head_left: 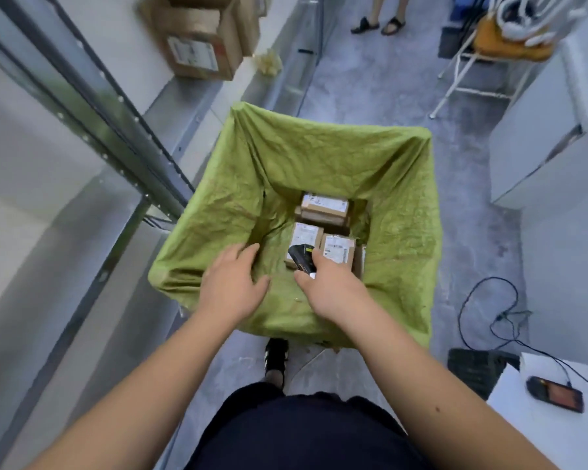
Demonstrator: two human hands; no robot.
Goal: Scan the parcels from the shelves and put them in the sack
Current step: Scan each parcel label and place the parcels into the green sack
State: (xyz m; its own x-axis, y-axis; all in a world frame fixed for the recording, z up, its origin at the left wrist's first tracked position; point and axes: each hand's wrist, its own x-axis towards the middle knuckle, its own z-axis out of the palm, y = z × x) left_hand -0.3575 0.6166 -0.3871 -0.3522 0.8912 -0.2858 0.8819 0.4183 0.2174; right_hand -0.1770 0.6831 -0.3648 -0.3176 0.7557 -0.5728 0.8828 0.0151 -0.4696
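You have several parcels [325, 206] already lying at the bottom of the green sack [401, 205], labels up, so part of the job looks done; at least one more box [197, 49] sits on the shelf [190, 96] to your left, and from here it seems still to need scanning and dropping in. Your left hand [233, 283] hovers over the near edge of the sack with its fingers straight and loosely spread, holding nothing. Your right hand [333, 283] has its fingers curled round the black scanner [301, 261], which points down toward the parcels inside the sack. The sack stands open on a grey concrete floor [370, 79] in a narrow aisle, metal shelving on your left and white cabinets [550, 130] on your right. A second handheld device [554, 394] lies on a white surface at the lower right with a cable [489, 320] trailing across the floor, and another person's sandalled feet [377, 25] stand at the far end.
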